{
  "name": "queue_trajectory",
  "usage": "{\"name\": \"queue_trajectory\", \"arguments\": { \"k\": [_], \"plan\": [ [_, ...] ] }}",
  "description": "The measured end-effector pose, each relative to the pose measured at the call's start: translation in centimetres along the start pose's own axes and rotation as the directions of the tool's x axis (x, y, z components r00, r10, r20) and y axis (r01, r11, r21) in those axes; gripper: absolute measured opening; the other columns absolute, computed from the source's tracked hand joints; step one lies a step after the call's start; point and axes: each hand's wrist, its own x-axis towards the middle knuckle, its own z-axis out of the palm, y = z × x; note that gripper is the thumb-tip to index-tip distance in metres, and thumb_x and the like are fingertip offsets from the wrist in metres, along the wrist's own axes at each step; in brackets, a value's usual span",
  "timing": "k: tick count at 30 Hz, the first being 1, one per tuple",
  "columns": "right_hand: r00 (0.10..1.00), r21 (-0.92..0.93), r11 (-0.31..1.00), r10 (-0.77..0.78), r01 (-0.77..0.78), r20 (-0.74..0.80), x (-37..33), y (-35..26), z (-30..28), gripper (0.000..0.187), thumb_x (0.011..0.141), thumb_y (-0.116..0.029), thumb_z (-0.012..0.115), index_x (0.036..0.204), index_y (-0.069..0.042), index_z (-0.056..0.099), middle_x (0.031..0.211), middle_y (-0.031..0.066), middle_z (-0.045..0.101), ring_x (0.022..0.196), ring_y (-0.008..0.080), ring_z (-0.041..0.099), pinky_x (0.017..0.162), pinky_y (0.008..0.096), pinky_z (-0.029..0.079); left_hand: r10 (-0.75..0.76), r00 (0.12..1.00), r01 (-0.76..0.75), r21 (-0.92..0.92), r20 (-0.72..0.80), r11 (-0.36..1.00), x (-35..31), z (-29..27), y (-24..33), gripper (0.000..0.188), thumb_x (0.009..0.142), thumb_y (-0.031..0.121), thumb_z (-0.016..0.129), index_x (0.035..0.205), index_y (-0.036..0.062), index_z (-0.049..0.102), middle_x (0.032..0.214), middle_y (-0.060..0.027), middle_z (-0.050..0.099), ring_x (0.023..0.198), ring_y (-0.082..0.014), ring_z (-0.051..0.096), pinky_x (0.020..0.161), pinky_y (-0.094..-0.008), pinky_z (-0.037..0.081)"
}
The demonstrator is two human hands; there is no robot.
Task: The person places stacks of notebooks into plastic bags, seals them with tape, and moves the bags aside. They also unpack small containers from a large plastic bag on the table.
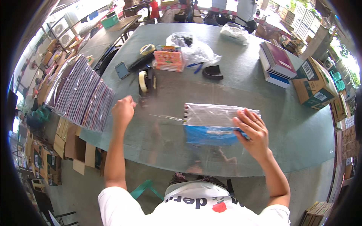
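Note:
A stack of notebooks (211, 132) with a blue cover on its near side sits in clear plastic wrap on the table, its pale page edges facing up. My right hand (254, 130) lies on the right end of this stack, fingers stretched out over the wrap. To the left, my left hand (123, 109) is raised over the table with its fingers closed; what they hold, if anything, cannot be made out. Between that hand and the stack a shiny clear strip (166, 117) runs out from the stack's left end. Beyond my left hand stands a tape dispenser (143, 82) with a yellowish roll.
Wrapped spiral notebooks (85, 94) are piled at the left edge. Behind the dispenser are a phone (121, 71), small orange-covered books (168, 60) and crumpled plastic (198, 52). A black curved object (212, 72) lies mid-table. At right are stacked books (277, 60) and a cardboard box (315, 83).

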Motion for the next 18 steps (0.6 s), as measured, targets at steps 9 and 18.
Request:
{"name": "queue_trajectory", "arguments": {
  "k": [9,18],
  "plan": [
    [0.994,0.061,0.995,-0.080,0.084,-0.070,-0.7,0.6,0.4,0.033,0.076,-0.014,0.066,0.110,-0.015,0.063,0.119,0.0063,0.058,0.117,0.0235,0.051,0.098,0.0383,0.039,0.660,0.693,-0.720,-0.315,-0.289,0.618,-10.5,-2.0,20.5,0.027,0.075,0.030,0.070,0.068,0.0098,0.054,0.058,-0.0021,0.050,0.046,-0.0175,0.054,0.040,-0.0282,0.041],
    [0.972,-0.021,0.986,-0.164,0.163,-0.165,-2.2,0.6,-0.3,0.030,0.074,-0.016,0.066,0.104,-0.011,0.064,0.111,0.0064,0.062,0.106,0.0241,0.057,0.090,0.0389,0.042,0.513,0.795,-0.545,-0.009,-0.324,0.838,-11.7,-2.9,20.0,0.036,0.076,0.036,0.069,0.061,0.0095,0.050,0.054,-0.0044,0.049,0.046,-0.0223,0.053,0.041,-0.0314,0.038]
  ]
}}
